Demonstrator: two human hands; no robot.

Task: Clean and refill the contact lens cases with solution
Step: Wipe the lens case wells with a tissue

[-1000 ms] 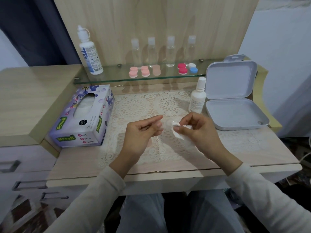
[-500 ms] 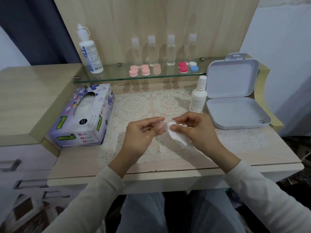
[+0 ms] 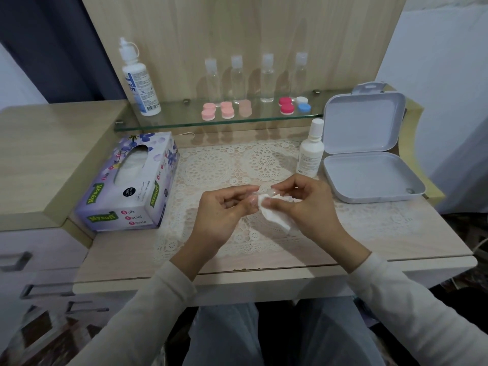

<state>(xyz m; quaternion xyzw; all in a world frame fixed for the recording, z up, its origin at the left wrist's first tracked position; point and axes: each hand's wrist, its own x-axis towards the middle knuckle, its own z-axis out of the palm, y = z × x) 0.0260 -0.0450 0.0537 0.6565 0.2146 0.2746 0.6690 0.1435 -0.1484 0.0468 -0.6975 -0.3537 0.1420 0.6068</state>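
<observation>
Over the lace mat, my left hand (image 3: 224, 207) pinches a small clear lens case (image 3: 264, 193) between thumb and fingers; the case is hard to make out. My right hand (image 3: 307, 204) grips a white tissue (image 3: 274, 213) and presses it against the case. A small white solution bottle (image 3: 310, 151) stands upright on the mat just behind my right hand. On the glass shelf (image 3: 184, 122) lie pink lens cases (image 3: 217, 110), a beige case (image 3: 244, 108) and a red, white and blue set (image 3: 293, 104).
A purple tissue box (image 3: 132, 186) lies to the left. An open grey plastic box (image 3: 369, 154) sits at the right. A large solution bottle (image 3: 138, 80) and several clear bottles (image 3: 253, 77) stand on the shelf. Drawers lie at lower left.
My right hand has shifted the tissue a little against the case, and both hands stay close together over the mat. Nothing else has moved.
</observation>
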